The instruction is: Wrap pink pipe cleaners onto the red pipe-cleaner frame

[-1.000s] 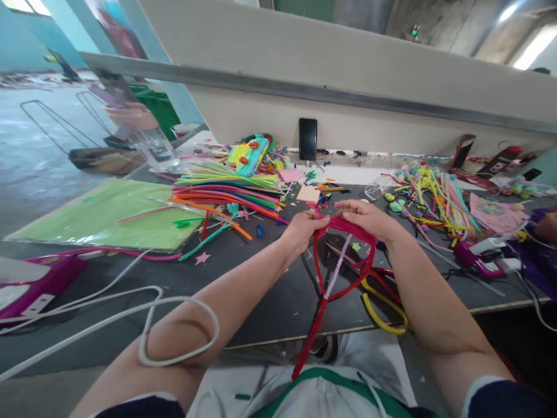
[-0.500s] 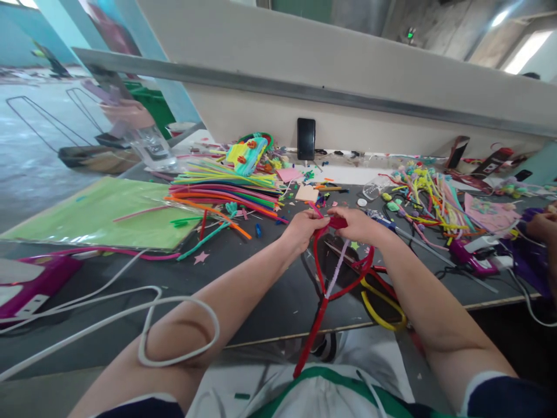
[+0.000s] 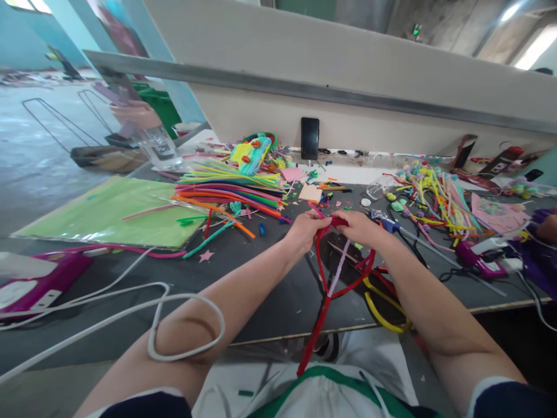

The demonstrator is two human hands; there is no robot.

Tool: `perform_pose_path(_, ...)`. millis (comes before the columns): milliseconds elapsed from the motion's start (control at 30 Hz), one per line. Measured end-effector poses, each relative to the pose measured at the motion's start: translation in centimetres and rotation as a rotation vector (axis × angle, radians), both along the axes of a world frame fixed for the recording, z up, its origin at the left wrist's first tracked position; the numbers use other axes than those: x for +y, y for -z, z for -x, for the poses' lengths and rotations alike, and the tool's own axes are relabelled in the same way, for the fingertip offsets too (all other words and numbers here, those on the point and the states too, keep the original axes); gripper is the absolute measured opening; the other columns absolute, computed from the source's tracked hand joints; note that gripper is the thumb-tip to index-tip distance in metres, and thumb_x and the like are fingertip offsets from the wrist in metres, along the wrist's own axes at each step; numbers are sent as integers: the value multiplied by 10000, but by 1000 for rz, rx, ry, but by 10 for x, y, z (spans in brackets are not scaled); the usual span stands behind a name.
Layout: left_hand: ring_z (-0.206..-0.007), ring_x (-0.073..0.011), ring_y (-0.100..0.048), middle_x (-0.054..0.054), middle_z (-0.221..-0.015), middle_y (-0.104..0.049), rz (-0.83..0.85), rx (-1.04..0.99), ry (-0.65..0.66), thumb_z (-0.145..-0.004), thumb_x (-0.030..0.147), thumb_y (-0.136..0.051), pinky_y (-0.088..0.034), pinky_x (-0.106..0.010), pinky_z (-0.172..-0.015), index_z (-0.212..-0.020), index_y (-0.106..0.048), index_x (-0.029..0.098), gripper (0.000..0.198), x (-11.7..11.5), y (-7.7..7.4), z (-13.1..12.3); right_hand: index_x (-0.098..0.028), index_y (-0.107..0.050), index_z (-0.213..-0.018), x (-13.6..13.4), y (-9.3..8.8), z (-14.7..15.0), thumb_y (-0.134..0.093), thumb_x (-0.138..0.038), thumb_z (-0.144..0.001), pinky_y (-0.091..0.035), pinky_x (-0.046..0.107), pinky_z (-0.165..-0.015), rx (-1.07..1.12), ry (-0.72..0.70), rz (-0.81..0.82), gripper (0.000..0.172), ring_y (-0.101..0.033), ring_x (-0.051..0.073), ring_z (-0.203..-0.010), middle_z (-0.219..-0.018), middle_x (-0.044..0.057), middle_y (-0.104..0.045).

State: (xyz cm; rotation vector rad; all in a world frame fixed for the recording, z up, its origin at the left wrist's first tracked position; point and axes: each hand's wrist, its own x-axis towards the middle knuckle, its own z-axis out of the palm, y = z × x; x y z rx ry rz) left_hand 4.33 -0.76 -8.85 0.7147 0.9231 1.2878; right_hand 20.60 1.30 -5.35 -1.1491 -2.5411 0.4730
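Both hands meet over the table's middle at the top of a red pipe-cleaner frame [image 3: 319, 261]. My left hand [image 3: 304, 231] pinches its upper left part, where a pink end sticks up. Close beside it, my right hand [image 3: 357, 228] has its fingers closed on the red top edge. The frame forms a loop that narrows to a thick red stem [image 3: 312, 342] hanging past the table edge toward my lap. A pale lilac pipe cleaner [image 3: 339, 268] runs up inside the loop to my right hand. My fingertips are partly hidden.
Pipe cleaners [image 3: 230, 188] lie in a bundle left of centre, near a green sheet [image 3: 108, 212]. A white cable [image 3: 191, 296] loops over my left forearm. Yellow loops [image 3: 383, 316] and scissors lie by my right forearm. Another person's hand [image 3: 547, 228] is at far right.
The view has shifted slightly, so everything sits a little further right. My right fingers have curled a little more over the red top edge. My left hand keeps its pinch.
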Motion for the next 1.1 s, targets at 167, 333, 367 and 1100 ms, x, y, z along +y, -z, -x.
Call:
perform_pose_path(167,-465,-118,-577,2,-484,-587,-27,16,18,-514,150,-815,-481,-246,-532,-593,-553,113,275,0,2,-1,-174,-648,-1057,7,-15,-1,-606,-163,-732,-462,278,-782,2,25,195,327,-641,189,-881,-993,49,-708)
perform_pose_path(333,-451,-115,-573,-2,-481,-593,-31,30,27,-497,177,-828,-460,-229,-499,-585,-548,118,299,-1,1,-2,-162,-644,-894,19,-12,-1,-640,-183,-699,-486,227,-618,252,-7,606,196,-632,130,-634,-735,1,-698)
perform_pose_path(367,-444,-111,-567,-3,-478,-592,-32,34,32,-502,183,-827,-454,-225,-491,-585,-549,117,297,-1,1,-1,-160,-637,-851,20,-11,-1,-646,-184,-691,-486,223,-600,306,5,647,162,-622,124,-607,-697,-3,-686)
perform_pose_path(1100,-578,-105,-617,-9,-659,-644,-114,122,152,-574,128,-765,-522,-254,-640,-731,-608,107,223,3,4,3,-157,-653,-744,23,-2,-7,-690,-259,-682,-468,217,-552,471,81,663,125,-575,104,-556,-648,-1,-656)
